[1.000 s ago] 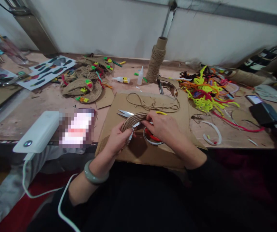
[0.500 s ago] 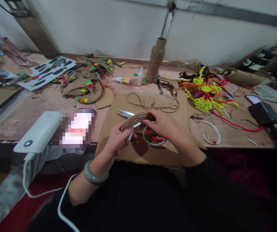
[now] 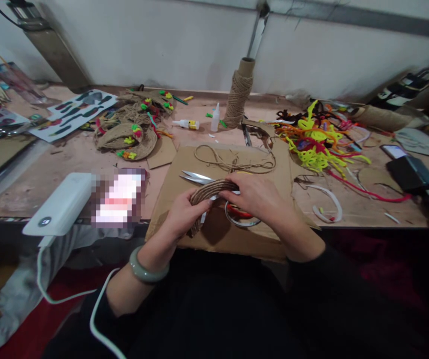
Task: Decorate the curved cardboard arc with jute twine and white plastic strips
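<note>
Worktable [image 3: 68,157] of pale, littered board runs across the middle of the frame, against a white wall [image 3: 150,45] at the top. Twine spool [image 3: 237,97] stands upright at upper centre, with a small white bottle [image 3: 215,118] just beside it. Bright fuzzy stems [image 3: 317,142] lie heaped at right; woven pieces [image 3: 128,142] are piled at upper left. A white power bank [image 3: 57,204] lies at left, near the table's front edge. Cardboard sheet [image 3: 173,182] occupies the centre, bearing a loose twine loop and scissors [image 3: 197,177], blades towards the left.

Corded band [image 3: 214,188], curved, is at frame centre, above the cardboard. Left hand [image 3: 184,215]: fingers closed on the band's left part, thumb on the near side. Right hand [image 3: 255,193]: fingers and thumb pinched on its right part; fingertips partly hidden.
</note>
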Motion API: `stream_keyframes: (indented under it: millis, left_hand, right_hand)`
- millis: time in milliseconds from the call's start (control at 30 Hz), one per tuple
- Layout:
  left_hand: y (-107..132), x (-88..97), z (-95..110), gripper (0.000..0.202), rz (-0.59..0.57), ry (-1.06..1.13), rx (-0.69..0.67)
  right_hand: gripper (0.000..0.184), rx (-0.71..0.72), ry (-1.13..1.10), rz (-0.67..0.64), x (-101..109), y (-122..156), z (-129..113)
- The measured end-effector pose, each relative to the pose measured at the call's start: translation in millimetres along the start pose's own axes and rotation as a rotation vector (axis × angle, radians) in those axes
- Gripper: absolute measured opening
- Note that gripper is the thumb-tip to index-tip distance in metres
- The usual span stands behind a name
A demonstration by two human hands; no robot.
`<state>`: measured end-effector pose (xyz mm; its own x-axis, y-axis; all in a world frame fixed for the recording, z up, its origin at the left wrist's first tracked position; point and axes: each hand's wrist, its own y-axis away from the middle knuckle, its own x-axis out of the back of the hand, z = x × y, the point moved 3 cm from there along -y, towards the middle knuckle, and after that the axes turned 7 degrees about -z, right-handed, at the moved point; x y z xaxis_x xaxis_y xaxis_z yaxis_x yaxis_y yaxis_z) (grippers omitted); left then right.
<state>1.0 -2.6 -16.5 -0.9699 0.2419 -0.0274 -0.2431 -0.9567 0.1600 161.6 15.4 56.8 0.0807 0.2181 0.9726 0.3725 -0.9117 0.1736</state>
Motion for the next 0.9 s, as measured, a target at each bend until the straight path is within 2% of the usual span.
stream_keyframes:
  millis: [100,300,667,900]
  left_hand:
    - [0,-0.1,3,0.027,0.008,-0.022,0.002]
    - [1,0.2,4,0.025,-0.071,-0.01,0.03]
    - [-2,0.5,4,0.02,-0.054,-0.128,-0.001]
    - [0,-4.5,21,0.017,-0.235,-0.068,0.041]
  right_hand:
    - [0.03,-0.011,0.017,-0.008,0,0,-1]
    - [0.029,0.005,0.024,-0.02,2,2,1]
    - [0.03,0.013,0.061,-0.023,-2,4,0]
    - [0.028,0.099,0.063,-0.056,3,6,-7]
